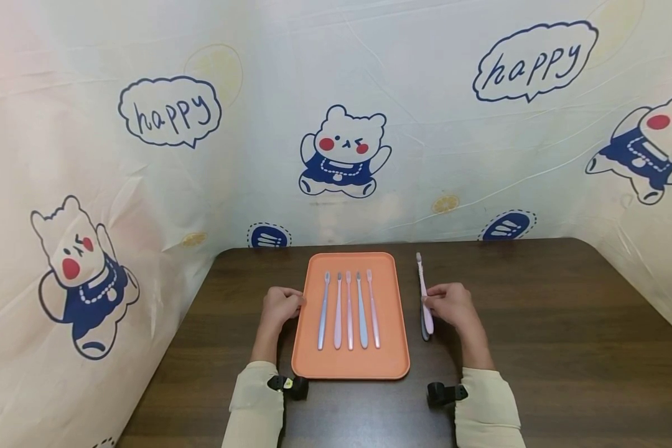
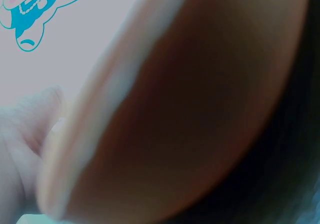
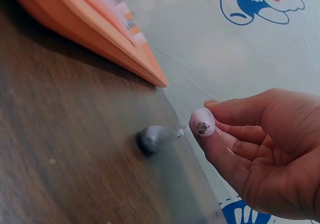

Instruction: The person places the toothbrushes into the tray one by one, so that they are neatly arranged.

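My right hand (image 1: 450, 303) pinches a pink toothbrush (image 1: 421, 274) between thumb and fingers, right of the tray. In the right wrist view the brush's rounded handle end (image 3: 202, 122) points at the camera, raised over the table. A dark grey toothbrush (image 3: 159, 138) lies below it on the tabletop, mostly covered by the pink one in the head view. My left hand (image 1: 282, 305) grips the left rim of an orange tray (image 1: 350, 367). Several pink and blue toothbrushes (image 1: 349, 311) lie side by side on the tray, heads pointing away from me. Blur hides the left fingertips in the left wrist view.
The dark wooden table (image 1: 537, 323) extends to both sides of the tray. Behind it hangs a pale curtain (image 1: 425, 74) with printed bears, touching the table's back edge. A small black camera (image 1: 297, 388) sits on each wrist.
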The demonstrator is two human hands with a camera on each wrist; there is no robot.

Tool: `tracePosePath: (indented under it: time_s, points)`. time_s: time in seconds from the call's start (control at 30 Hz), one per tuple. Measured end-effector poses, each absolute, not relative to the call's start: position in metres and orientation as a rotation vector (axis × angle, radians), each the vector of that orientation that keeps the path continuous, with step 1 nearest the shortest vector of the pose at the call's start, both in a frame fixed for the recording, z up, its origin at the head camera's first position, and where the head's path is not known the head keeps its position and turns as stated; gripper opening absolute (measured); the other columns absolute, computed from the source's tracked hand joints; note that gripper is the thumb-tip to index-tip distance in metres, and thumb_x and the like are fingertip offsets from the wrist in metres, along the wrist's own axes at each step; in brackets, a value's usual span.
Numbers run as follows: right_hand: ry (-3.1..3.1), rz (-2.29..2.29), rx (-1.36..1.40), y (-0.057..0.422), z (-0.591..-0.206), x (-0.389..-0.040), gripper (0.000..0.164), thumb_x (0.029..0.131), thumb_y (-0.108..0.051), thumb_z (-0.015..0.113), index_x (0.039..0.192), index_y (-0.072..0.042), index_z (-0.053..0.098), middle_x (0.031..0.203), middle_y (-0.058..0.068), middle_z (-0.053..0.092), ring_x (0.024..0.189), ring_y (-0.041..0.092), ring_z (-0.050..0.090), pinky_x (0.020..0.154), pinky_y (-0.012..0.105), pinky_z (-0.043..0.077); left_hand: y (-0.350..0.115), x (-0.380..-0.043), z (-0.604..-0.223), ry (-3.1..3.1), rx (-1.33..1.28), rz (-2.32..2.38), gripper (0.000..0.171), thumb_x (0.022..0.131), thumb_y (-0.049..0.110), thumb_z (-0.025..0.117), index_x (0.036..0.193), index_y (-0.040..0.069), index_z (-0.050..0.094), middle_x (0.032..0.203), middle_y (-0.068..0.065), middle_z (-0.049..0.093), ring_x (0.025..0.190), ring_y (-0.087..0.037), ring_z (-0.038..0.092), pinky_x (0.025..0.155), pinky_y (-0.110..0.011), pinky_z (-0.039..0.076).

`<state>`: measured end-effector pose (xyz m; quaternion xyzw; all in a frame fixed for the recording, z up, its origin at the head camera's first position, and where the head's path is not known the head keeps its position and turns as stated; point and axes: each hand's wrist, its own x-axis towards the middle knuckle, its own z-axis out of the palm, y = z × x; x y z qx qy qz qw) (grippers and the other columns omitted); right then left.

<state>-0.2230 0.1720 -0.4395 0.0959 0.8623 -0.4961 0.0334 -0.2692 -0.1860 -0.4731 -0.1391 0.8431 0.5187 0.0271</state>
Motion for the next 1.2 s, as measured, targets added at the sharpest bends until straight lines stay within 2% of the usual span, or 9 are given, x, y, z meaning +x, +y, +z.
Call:
tracePosePath:
  time_s: [0.23, 0.7, 1.2]
  points:
    - [2.641, -1.534, 0.281, 0.165, -0.439, -0.223, 0.027, 0.092, -0.005, 0.067, 0.113, 0.012, 0.069, 0.099, 0.024, 0.075, 0.077, 0.013, 0.069, 0.076, 0.036, 0.064, -0.185, -0.27, -0.473, 2.599, -0.439, 1.604, 0.023, 0.086, 0.011, 0.068, 0.103, -0.001, 0.077, 0.108, -0.019, 0.073, 0.078, -0.014, 0.07, 0.071, -0.03, 0.063]
    - [2.703, -1.533, 0.198, 0.152, -0.438, -0.224, 0.024, 0.09, -0.005, 0.07, 0.107, 0.011, 0.071, 0.094, 0.022, 0.076, 0.071, 0.012, 0.068, 0.067, 0.03, 0.062, -0.186, -0.269, -0.473, 2.591, -0.442, 1.602, 0.023, 0.087, 0.011, 0.067, 0.104, -0.001, 0.078, 0.11, -0.02, 0.073, 0.079, -0.014, 0.071, 0.073, -0.032, 0.063]
    - [2.689, -1.525, 0.205, 0.143, -0.438, -0.225, 0.024, 0.092, -0.004, 0.068, 0.111, 0.01, 0.07, 0.1, 0.025, 0.074, 0.077, 0.016, 0.07, 0.072, 0.034, 0.064, -0.186, -0.268, -0.473, 2.605, -0.422, 1.602, 0.024, 0.087, 0.011, 0.067, 0.104, -0.001, 0.078, 0.11, -0.021, 0.073, 0.078, -0.015, 0.071, 0.071, -0.032, 0.063]
